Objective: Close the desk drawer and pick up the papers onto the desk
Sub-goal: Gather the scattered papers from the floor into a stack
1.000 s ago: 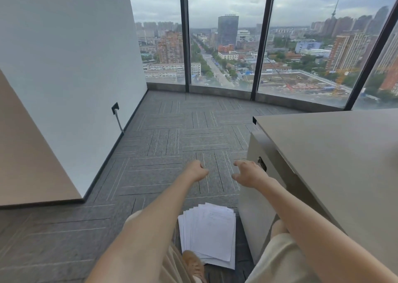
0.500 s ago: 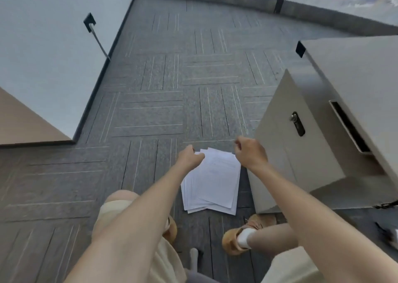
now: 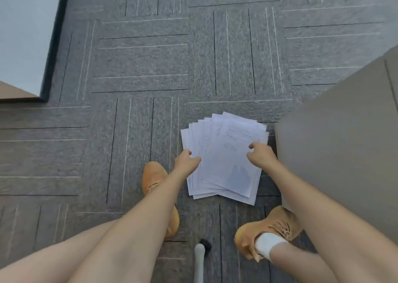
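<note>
Two hands lowered since a second ago: left hand (image 3: 187, 160) and right hand (image 3: 259, 155), fingers loosely curled, gripping nothing, touching fanned papers (image 3: 224, 155) on carpet (image 3: 142, 67) at 12 o'clock. Drawer hidden; gathering next.

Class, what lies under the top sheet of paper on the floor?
More white sheets, fanned out leftward on grey carpet. Their printed faces are mostly covered, so their count is unclear.
</note>
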Tool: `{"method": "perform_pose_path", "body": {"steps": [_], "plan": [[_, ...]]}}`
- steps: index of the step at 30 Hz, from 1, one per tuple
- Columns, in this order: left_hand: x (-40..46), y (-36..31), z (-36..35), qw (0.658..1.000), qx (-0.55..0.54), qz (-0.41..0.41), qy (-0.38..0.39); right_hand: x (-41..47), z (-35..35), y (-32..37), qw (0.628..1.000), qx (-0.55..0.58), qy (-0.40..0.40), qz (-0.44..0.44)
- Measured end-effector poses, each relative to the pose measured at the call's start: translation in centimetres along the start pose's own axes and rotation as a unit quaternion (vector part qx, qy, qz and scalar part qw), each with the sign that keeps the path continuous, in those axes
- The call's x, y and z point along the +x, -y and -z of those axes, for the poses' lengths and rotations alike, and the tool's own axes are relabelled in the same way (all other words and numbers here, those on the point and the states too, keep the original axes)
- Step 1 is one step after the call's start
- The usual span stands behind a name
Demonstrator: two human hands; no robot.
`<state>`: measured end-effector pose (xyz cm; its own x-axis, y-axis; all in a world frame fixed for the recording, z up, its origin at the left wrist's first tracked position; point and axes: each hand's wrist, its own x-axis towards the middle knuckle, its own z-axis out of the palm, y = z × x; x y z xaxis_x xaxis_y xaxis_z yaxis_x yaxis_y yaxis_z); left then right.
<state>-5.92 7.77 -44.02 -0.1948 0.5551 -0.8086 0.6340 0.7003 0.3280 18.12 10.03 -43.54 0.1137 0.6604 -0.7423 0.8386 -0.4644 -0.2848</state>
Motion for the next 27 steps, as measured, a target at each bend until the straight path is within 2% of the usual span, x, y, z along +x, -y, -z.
{"method": "perform_pose_path", "body": {"steps": [5, 12, 17, 21, 27], "plan": [[6.2, 1.9, -2.5, 1.000, -0.004, 0.028, 0.005, 5.9, -3.8, -2.5, 0.996, 0.060, 0.022, -0.059], [12.4, 4.1, -5.9, 0.996, -0.053, 0.073, -0.016, 11.5, -8.7, -6.1, 0.989, 0.088, 0.002, -0.120], [14.3, 4.5, -8.3, 0.997, 0.007, 0.062, -0.043, 13.0, -11.4, -6.1, 0.984, 0.071, -0.046, -0.159], [13.7, 3.4, -10.1, 0.996, 0.013, 0.056, -0.068, 12.5, -12.9, -5.2, 0.984, 0.061, -0.064, -0.155], [12.7, 1.7, -11.3, 0.997, 0.028, -0.003, -0.069, 12.2, -13.6, -4.9, 0.992, 0.051, -0.067, -0.089]]}}
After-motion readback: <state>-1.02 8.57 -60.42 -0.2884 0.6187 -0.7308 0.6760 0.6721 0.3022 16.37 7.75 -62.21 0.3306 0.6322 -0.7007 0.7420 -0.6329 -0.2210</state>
